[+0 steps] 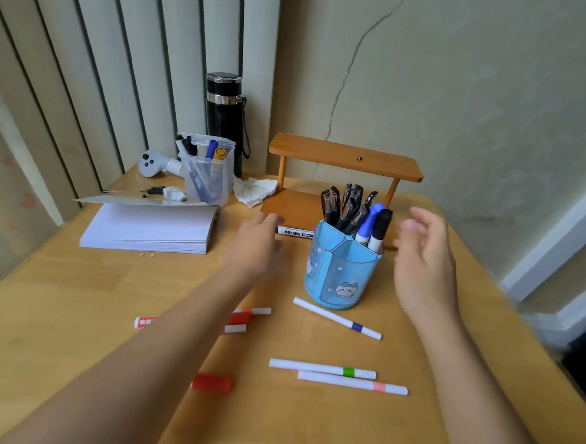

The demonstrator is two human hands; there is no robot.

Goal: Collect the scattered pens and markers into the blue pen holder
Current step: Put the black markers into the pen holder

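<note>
The blue pen holder [340, 272] stands mid-table with several black pens and two markers upright in it. My left hand [257, 243] lies over the end of a white marker with a black cap [294, 232], left of the holder; whether the fingers grip it I cannot tell. My right hand [423, 264] hovers open to the right of the holder, holding nothing. On the table lie white pens with a blue band [337, 318], a green band [322, 368] and a pink band [352, 382]. Red-and-white markers [241, 318] and a red cap [212, 382] show partly under my left forearm.
A small wooden shelf [343, 159] stands behind the holder. At the back left are a clear box of pens [207, 173], a black flask [224, 114], a white controller [154, 163], crumpled tissue [254, 190] and a stack of paper [150, 227].
</note>
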